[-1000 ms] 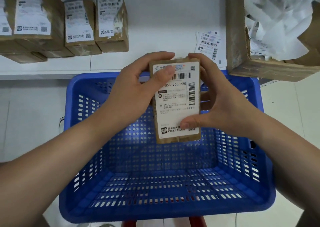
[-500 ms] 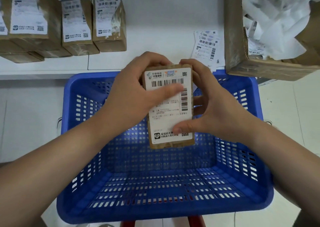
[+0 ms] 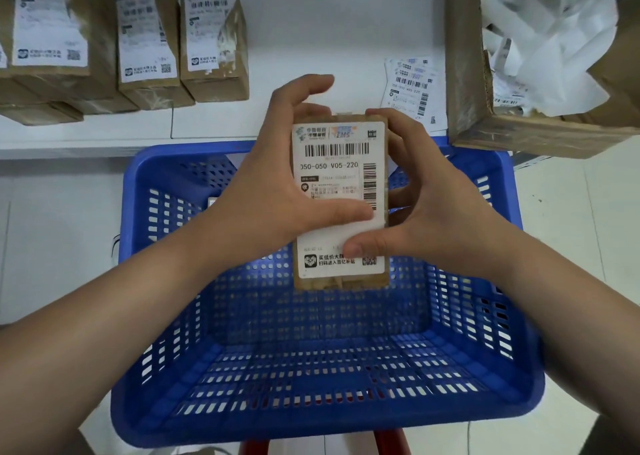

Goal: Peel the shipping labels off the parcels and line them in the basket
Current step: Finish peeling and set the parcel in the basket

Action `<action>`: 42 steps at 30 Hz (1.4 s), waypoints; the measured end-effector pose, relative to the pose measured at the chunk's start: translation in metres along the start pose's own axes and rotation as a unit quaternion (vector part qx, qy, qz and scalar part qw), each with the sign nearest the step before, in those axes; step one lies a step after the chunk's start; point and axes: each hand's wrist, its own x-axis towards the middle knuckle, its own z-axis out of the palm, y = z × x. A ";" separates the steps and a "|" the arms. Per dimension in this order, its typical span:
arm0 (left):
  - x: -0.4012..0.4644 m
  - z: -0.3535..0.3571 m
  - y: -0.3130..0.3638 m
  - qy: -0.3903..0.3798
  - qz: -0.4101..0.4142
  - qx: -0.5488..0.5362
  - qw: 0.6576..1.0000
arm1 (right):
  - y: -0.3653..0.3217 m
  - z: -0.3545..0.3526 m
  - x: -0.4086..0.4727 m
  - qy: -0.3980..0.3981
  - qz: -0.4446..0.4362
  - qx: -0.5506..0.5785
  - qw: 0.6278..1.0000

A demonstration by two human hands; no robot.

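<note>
Both hands clamp a small brown parcel (image 3: 341,283) above the blue basket (image 3: 322,416): the left hand (image 3: 277,191) wraps its left side, thumb across the shipping label (image 3: 337,163), while the right hand (image 3: 440,208) pinches the right edge. At ten o'clock, labelled parcels (image 3: 149,45) wait on the white counter (image 3: 311,31); at one o'clock lie peeled labels (image 3: 410,87).

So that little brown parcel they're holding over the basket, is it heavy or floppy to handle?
Probably light: the parcel is held above the blue basket mostly by fingertips and thumbs, left hand and right hand. It looks stiff, since its edges stay straight with the lower end unsupported. The taped wrapping may be a bit slick, though the grip shows no slipping.
</note>
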 end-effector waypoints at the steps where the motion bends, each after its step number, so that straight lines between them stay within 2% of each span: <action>1: -0.001 0.000 0.000 0.005 0.002 0.005 1.000 | -0.001 0.001 -0.001 0.000 0.001 -0.005 1.000; 7: 0.002 0.003 0.004 0.103 -0.055 -0.063 0.991 | -0.001 0.008 -0.006 0.008 0.011 -0.026 1.000; 13: 0.004 0.009 0.000 0.136 -0.068 -0.074 0.986 | -0.001 0.010 -0.005 0.005 0.022 -0.047 0.999; 18: 0.004 0.009 -0.011 0.090 -0.041 0.010 0.995 | 0.001 0.010 -0.002 0.003 0.035 -0.024 0.999; 22: 0.003 0.013 -0.017 0.110 -0.006 0.082 0.990 | 0.002 0.014 -0.002 0.002 0.032 -0.046 0.998; 26: 0.004 0.018 -0.015 0.184 -0.071 0.014 0.980 | 0.004 0.021 -0.002 0.003 0.026 -0.049 0.998; 31: 0.007 0.015 -0.008 0.223 -0.117 -0.062 0.966 | 0.004 0.029 0.001 0.010 -0.005 -0.060 0.998; 34: 0.007 0.014 -0.007 0.222 -0.125 -0.078 0.964 | 0.005 0.031 0.004 0.012 -0.001 -0.070 0.997; 37: 0.009 0.013 -0.009 0.205 -0.127 -0.043 0.970 | 0.008 0.027 0.005 0.014 0.007 -0.061 0.998; 42: 0.012 0.001 -0.017 0.112 -0.054 0.067 0.990 | 0.011 0.015 0.007 0.007 0.023 0.009 1.000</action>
